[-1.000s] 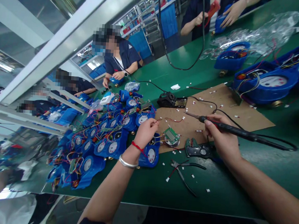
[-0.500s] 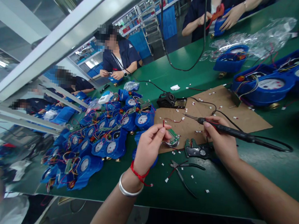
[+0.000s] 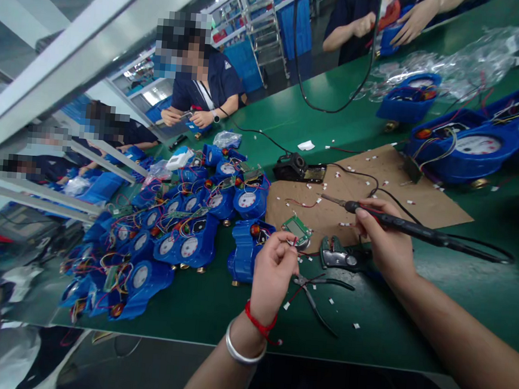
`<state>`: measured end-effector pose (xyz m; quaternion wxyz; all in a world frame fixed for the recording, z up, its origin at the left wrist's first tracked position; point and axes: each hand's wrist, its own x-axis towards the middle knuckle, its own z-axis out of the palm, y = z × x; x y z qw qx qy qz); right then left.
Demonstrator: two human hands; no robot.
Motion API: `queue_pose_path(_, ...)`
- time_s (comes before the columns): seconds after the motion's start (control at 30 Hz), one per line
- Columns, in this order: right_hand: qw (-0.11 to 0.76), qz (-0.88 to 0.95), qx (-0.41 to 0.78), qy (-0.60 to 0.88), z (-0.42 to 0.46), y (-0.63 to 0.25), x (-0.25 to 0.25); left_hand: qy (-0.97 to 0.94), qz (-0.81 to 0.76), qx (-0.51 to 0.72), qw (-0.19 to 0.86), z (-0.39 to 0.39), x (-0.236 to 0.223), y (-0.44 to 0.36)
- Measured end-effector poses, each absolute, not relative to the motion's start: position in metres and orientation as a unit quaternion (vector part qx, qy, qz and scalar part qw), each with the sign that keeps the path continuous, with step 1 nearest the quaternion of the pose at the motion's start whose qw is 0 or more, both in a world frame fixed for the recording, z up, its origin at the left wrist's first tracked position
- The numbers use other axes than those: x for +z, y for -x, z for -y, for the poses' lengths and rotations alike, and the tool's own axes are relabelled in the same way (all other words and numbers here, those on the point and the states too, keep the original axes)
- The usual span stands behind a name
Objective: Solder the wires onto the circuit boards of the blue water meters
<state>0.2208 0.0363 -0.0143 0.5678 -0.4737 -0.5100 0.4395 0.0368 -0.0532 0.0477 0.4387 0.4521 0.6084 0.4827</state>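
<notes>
My right hand [image 3: 388, 240] is wrapped around a soldering iron [image 3: 401, 225], its metal tip pointing left over the brown cardboard [image 3: 438, 210]. My left hand [image 3: 275, 271] is closed in a pinch at the lower edge of a small green circuit board [image 3: 296, 227] with a display. A speck of red shows at those fingertips; what they grip is too small to make out. Just left of this hand stands a blue-cased meter [image 3: 244, 250] with wires. Wire strippers [image 3: 342, 256] lie below the iron, and cutting pliers [image 3: 312, 294] lie right of my left wrist.
Many blue meters [image 3: 188, 246] with loose wires crowd the left of the green table [image 3: 364, 346]. More meters [image 3: 474, 142] sit at right. A black soldering-iron stand [image 3: 298, 169] is behind the cardboard. White scraps are scattered about. Co-workers [image 3: 208, 82] work across the table.
My left hand has moved right and down, from above the circuit board to its lower edge. The red piece that stuck up from its fingers no longer shows. My right hand still holds the iron.
</notes>
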Motion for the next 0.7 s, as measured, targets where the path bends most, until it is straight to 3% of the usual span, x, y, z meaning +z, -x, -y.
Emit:
queue_pose_path(0.2,0.555,0.522,0.432,0.482,-0.035,-0.219,-0.018,-0.510,-0.695,0.422,0.282,0.059,0.005,-0.037)
queue_pose_path(0.7,0.532,0.541,0.446,0.474,-0.032,-0.215,-0.018,-0.532,-0.705,0.436,0.175,0.048,-0.035,-0.030)
